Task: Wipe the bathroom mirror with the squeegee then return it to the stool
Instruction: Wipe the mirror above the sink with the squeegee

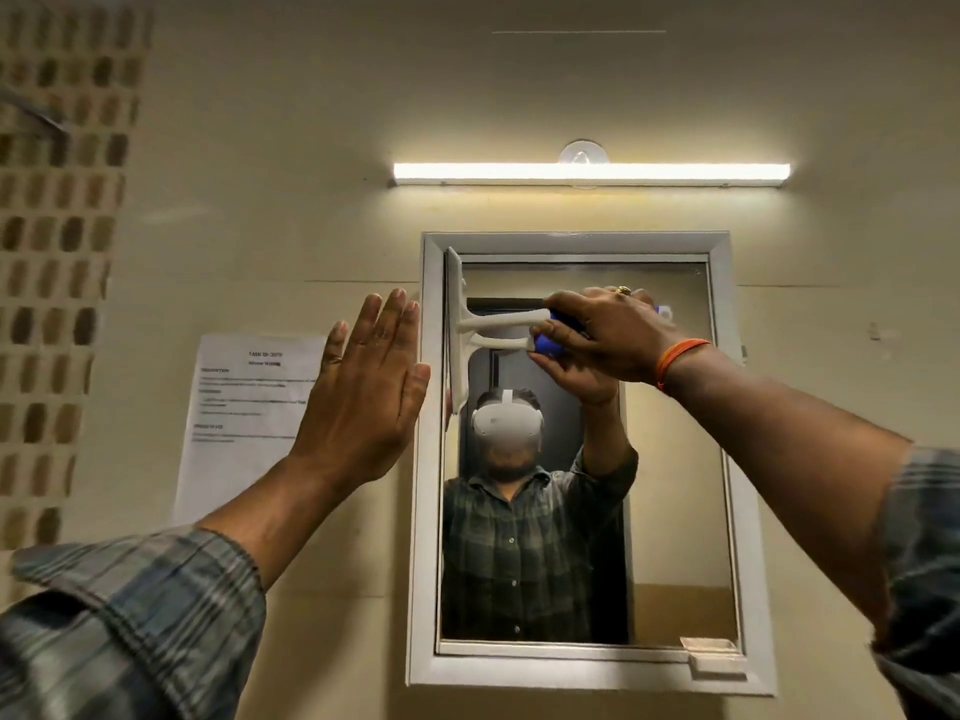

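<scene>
My right hand (pixel 608 330) is clamped on the blue grip of the white plastic squeegee (pixel 467 330), its blade upright against the left edge of the white-framed rectangular wall mirror (pixel 727 459), while my left hand (pixel 363 397), fingers spread, is raised just left of the frame.

Single head-worn wide-angle view, tilted upward at the wall from close range. Faces the mirror (pixel 582 459) almost square on, right of centre, with the tube light (pixel 592 172) above and both forearms reaching in from the lower corners.
</scene>
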